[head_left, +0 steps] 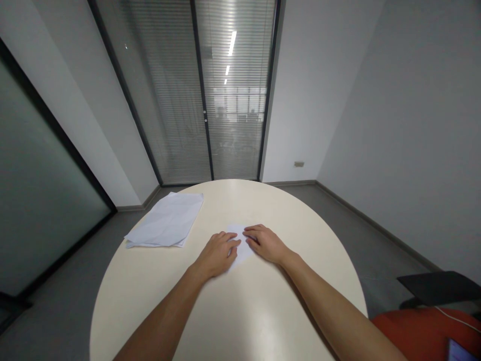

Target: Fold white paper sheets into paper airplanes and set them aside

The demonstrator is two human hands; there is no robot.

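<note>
A small piece of white paper (243, 251) lies on the table between my hands, partly covered by them. Its lower end narrows toward me; whether it has folds I cannot tell. My left hand (220, 253) rests on the paper's left side, fingers apart and pointing right, the thumb bent lower down. From the other side, my right hand (265, 243) touches the paper's right edge with its fingertips, the fingers stretched toward the left. Neither hand grips the sheet; both press on it from above. A narrow strip of paper shows between the two sets of fingertips.
A stack of white paper sheets (165, 220) lies near the left edge of the round cream table (296, 215). At lower right stand a red chair seat (421, 331) with a black armrest (439, 288) and a lit screen (458, 351). Glass panels with blinds (173, 100) rise behind.
</note>
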